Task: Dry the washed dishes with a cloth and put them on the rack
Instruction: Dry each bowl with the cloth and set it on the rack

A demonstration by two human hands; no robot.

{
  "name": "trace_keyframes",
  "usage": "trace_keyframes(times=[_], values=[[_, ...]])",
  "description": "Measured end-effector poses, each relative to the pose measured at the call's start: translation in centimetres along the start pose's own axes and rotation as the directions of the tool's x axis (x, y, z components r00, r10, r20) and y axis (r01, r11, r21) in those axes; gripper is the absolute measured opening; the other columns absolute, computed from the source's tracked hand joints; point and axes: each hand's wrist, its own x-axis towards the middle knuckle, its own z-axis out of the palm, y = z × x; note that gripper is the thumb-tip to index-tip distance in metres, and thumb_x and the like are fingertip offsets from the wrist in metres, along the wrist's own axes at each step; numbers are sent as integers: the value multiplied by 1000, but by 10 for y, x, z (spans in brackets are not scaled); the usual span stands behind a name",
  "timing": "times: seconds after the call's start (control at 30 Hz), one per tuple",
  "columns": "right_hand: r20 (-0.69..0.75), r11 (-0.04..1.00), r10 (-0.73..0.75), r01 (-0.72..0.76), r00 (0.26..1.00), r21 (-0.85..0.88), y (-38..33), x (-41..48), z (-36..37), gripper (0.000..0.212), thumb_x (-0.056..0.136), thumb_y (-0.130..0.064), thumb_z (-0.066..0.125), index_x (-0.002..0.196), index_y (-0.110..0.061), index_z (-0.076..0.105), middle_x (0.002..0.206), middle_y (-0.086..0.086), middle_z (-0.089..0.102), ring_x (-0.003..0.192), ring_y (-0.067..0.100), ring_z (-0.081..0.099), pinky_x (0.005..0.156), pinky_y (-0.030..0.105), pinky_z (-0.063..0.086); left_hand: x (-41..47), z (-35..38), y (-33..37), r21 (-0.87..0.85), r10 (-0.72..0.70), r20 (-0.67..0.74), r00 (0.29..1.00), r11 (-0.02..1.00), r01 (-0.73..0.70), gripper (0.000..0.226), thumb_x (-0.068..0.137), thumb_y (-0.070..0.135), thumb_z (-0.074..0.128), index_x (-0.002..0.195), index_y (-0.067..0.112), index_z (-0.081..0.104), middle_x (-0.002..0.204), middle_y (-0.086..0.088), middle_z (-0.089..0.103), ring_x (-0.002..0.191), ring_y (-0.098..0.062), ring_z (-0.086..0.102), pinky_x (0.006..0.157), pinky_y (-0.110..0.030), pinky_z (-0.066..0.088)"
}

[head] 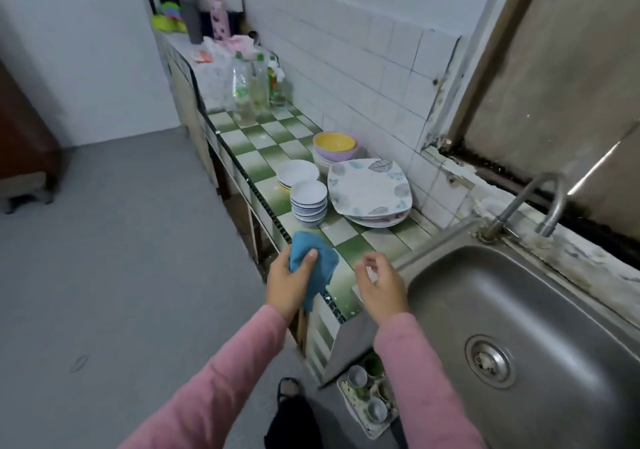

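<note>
Gripping blue cloth (pixel 313 261) at counter edge (pixel 277 221), left hand (pixel 289 280), floor (pixel 121 258) beside

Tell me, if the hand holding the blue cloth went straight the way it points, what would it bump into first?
Probably the stack of small white bowls near the edge of the tiled counter. The left hand, gripping the blue cloth, points toward them, though depth is unclear.

Crumpled blue cloth (pixel 313 261), stacked dishes (pixel 369 188)
</note>
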Motion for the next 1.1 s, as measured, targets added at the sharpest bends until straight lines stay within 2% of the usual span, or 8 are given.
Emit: trace_keyframes(times=[0.17,0.33,0.43,0.53,0.7,0.77,0.9,1.1], values=[[22,1000,-9,9,1000,-3,-19,78,40,25,100,-28,54,121,-14,57,118,-1,59,105,16,54,91,25,39,85,-14,2,1,-12,-28,1000,1000,12,14,96,19,62,110,20,63,100,6,67,92,-11,62,77,-21,52],[-5,997,73,-72,997,30,-37,158,70,30,100,-29,53,125,-13,56,123,2,59,111,21,54,94,29,41,172,-19,7,75,-59,1,998,995,58,18,95,22,63,112,18,63,107,-2,68,100,-19,63,93,-39,53],[5,993,118,-118,993,25,-42,200,83,32,101,-29,52,127,-12,54,129,3,58,115,21,53,97,30,39,223,-20,6,104,-65,6,998,992,64,12,94,23,64,107,23,64,107,-3,69,99,-20,63,94,-43,53],[-14,985,170,-170,985,-13,-42,237,93,32,101,-26,51,127,-8,54,131,10,57,117,26,53,97,30,39,265,-18,5,96,-98,14,995,991,96,23,95,25,64,117,18,64,108,0,67,102,-20,62,96,-43,52],[-13,962,259,-259,966,-84,-36,285,106,38,101,-28,51,134,-9,50,136,13,55,123,30,51,101,34,38,325,-13,1,113,-101,102,990,990,90,8,96,23,63,101,29,62,101,4,67,99,-20,62,90,-37,52],[-6,939,326,-325,945,-113,-33,306,115,42,102,-32,50,138,-11,47,139,12,52,126,30,49,103,35,37,354,-10,-4,137,-128,130,983,984,111,8,96,26,62,104,27,62,104,1,67,102,-24,62,88,-36,52],[-5,879,440,-432,898,-201,-28,339,137,47,102,-36,47,143,-13,43,143,13,48,130,31,47,107,37,36,402,-5,-8,189,-167,253,953,975,121,14,96,29,61,110,27,61,110,-2,67,105,-27,63,96,-46,52],[-27,773,534,-502,845,-387,-24,362,170,46,101,-38,46,138,-12,52,144,13,49,130,30,48,110,37,37,457,1,-2,251,-219,459,861,962,111,23,96,33,62,116,24,61,114,-3,68,103,-25,65,96,-48,52]])
